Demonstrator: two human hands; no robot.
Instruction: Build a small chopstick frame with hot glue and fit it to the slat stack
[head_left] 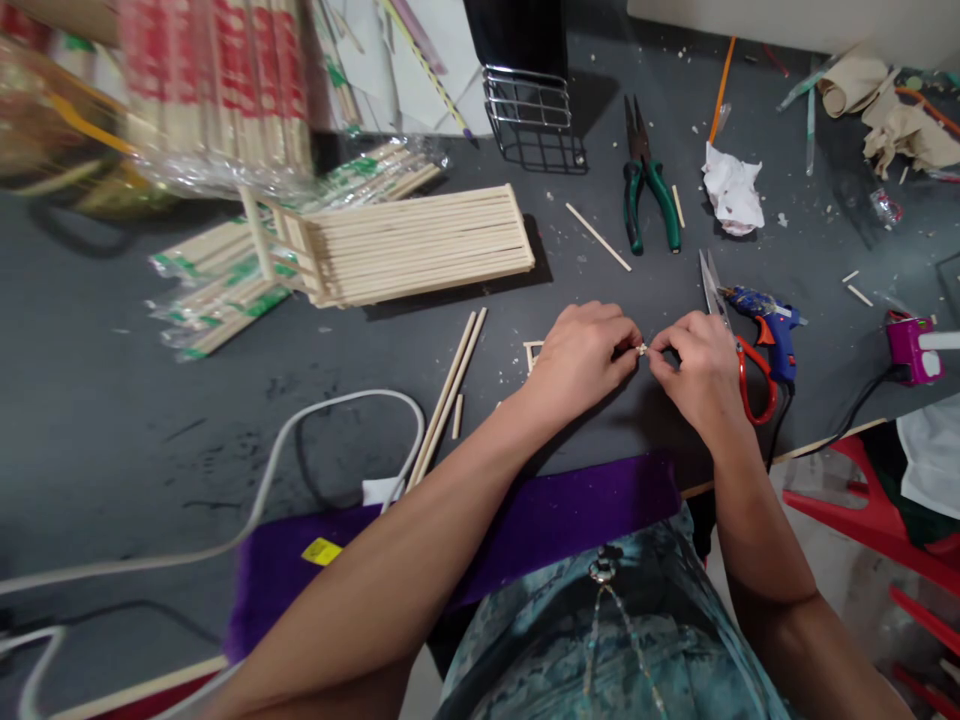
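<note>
Over the grey table, my left hand point(589, 355) and my right hand point(697, 365) meet fingertip to fingertip. Both pinch a tiny pale wooden piece point(643, 350) between them; its shape is too small to tell. Partly hidden behind my left hand lies a small wooden frame point(529, 350). Two long sticks point(450, 395) and a short stick point(457, 416) rest left of my left forearm. Red-handled scissors point(756, 380) lie just beyond my right hand, beside a blue glue gun point(778, 330).
A model of joined sticks point(427, 245) lies at the upper left, near packs of wrapped chopsticks point(221, 100). Green pliers point(651, 190), crumpled paper point(733, 190) and a wire stand point(529, 100) are farther back. A white cable point(270, 480) curves across the left side.
</note>
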